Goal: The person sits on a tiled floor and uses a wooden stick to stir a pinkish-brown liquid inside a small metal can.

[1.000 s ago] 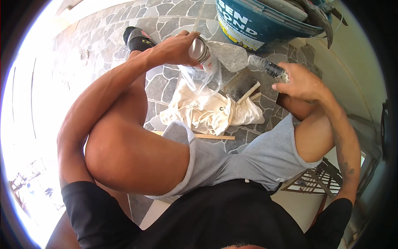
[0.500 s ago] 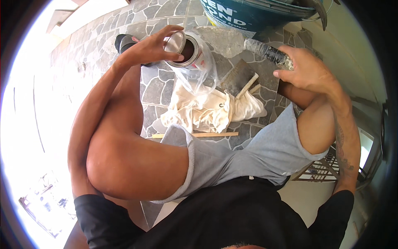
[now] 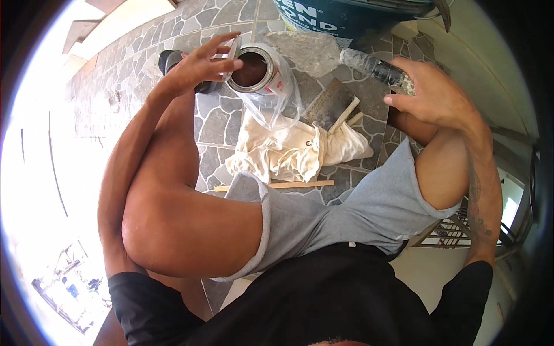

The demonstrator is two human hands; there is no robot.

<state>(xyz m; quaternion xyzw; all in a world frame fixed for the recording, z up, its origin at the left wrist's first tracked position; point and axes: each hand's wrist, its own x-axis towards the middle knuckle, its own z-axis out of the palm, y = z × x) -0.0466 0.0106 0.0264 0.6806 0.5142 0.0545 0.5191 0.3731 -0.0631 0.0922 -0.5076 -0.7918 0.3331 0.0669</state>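
Note:
A metal tin (image 3: 271, 86) with dark brown contents stands upright on the floor, partly wrapped in clear plastic. My left hand (image 3: 202, 66) grips its round metal lid (image 3: 233, 56), tilted up at the left side of the tin's rim. In my right hand (image 3: 427, 95) is the black, crusted handle of a trowel (image 3: 306, 53). Its wide grey blade points left, behind the tin. The fingers on the far side of the handle are hidden.
A large dark teal bucket (image 3: 358, 23) stands at the back. Nearer are a flat scraper (image 3: 330, 105), a crumpled cream cloth (image 3: 283, 151) and a thin wooden strip (image 3: 288, 185) on the stone-patterned floor (image 3: 216, 124). My bent legs flank them.
My left hand has moved slightly left with the lid, baring more of the tin's opening. The right hand keeps the trowel in nearly the same place.

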